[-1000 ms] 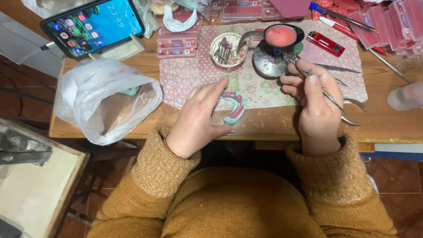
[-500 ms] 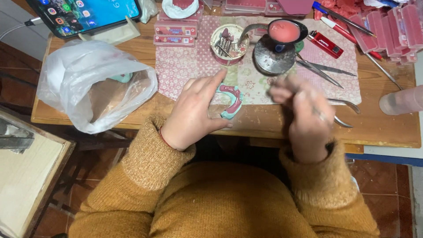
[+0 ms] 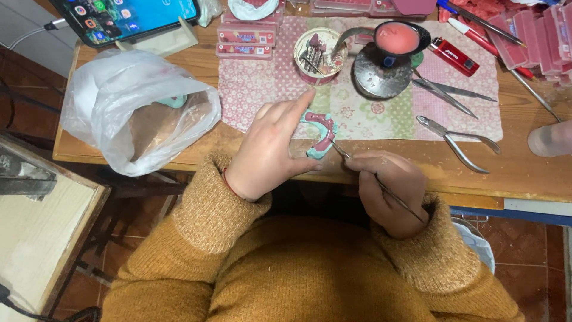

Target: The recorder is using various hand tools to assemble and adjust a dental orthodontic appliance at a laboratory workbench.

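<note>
Left hand (image 3: 268, 149) grips the dental model (image 3: 320, 132), fingers curled around it, index finger stretched along its top. The model is teal with a pink arch and sits at the front edge of the patterned cloth (image 3: 357, 95), near the front edge of the table (image 3: 524, 173).

Right hand (image 3: 387, 191) is closed in a pencil grip on a thin metal tool (image 3: 381, 186); the tip touches the model's right side and the handle runs back over the hand toward the wrist.

Pliers (image 3: 456, 136) lie on the cloth's right front corner, well apart from the right hand. Behind them, two slim metal tools (image 3: 447, 90). A round tin of burs (image 3: 319, 55) and a dark bowl with pink wax (image 3: 398, 39) stand toward the cloth's back edge, a red lighter (image 3: 454, 56) to their right.

A white plastic bag (image 3: 134, 107) sits at the table's left end. A phone (image 3: 128, 16) is propped at the back left corner. Red boxes (image 3: 539, 36) fill the back right corner.
</note>
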